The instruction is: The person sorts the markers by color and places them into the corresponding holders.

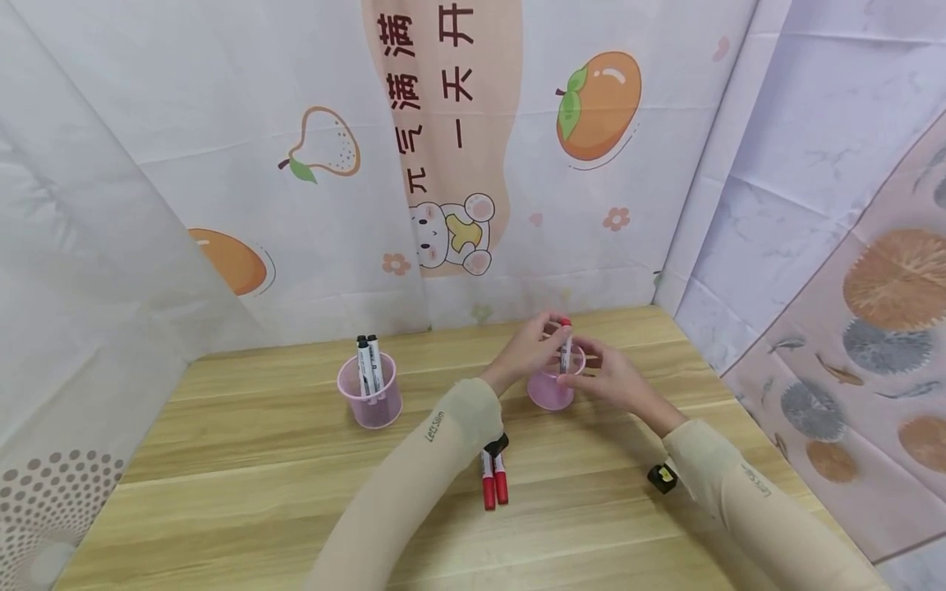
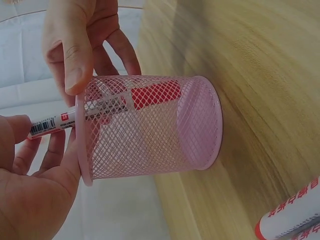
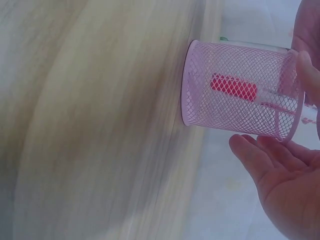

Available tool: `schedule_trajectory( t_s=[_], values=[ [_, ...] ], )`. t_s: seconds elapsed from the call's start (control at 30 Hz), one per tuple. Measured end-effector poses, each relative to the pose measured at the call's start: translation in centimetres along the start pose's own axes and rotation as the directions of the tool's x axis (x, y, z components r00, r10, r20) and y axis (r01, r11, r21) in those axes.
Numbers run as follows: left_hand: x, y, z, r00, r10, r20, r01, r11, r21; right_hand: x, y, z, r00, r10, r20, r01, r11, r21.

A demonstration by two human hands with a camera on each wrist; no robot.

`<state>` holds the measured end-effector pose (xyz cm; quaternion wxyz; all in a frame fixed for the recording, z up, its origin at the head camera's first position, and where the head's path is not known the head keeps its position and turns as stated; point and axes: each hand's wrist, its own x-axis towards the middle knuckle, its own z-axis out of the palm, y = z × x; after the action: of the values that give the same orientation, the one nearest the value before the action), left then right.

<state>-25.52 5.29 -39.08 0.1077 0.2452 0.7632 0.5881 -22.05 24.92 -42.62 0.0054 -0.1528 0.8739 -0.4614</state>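
Note:
A pink mesh pen cup (image 1: 550,396) stands upright on the table between my hands. My left hand (image 1: 530,349) pinches the upper end of a white marker (image 1: 565,355) at the cup's mouth. In the left wrist view, the marker (image 2: 47,126) points into the cup (image 2: 155,162), its red cap (image 2: 157,94) down inside the mesh. My right hand (image 1: 613,379) holds the cup's rim, thumb on the near side and fingers on the far side. From the right wrist, that hand (image 3: 285,185) shows beside the cup (image 3: 235,115); its exact contact is partly hidden.
Another pink mesh cup (image 1: 377,414), holding black-capped markers (image 1: 367,368), stands to the left. Two red-capped markers (image 1: 495,488) lie on the wooden table (image 1: 244,492) by my left wrist. A printed curtain (image 1: 332,222) hangs behind the table.

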Motion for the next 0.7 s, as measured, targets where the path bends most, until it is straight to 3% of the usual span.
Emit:
schedule_trajectory(
  t_s=[0.27, 0.43, 0.7],
  values=[
    [0.06, -0.11, 0.07, 1.0, 0.001, 0.006, -0.001, 0.994, 0.113, -0.24, -0.35, 0.04, 1.0, 0.029, -0.005, -0.029, 0.999, 0.016],
    [0.11, 0.21, 0.12, 0.999, -0.042, 0.025, 0.039, 0.993, 0.107, -0.38, -0.34, 0.09, 0.999, 0.046, 0.002, -0.046, 0.999, 0.029],
    [0.29, 0.22, 0.12, 0.996, -0.089, 0.005, 0.089, 0.993, 0.078, -0.36, -0.36, 0.06, 0.999, 0.043, 0.012, -0.043, 0.998, 0.039]
  ],
)
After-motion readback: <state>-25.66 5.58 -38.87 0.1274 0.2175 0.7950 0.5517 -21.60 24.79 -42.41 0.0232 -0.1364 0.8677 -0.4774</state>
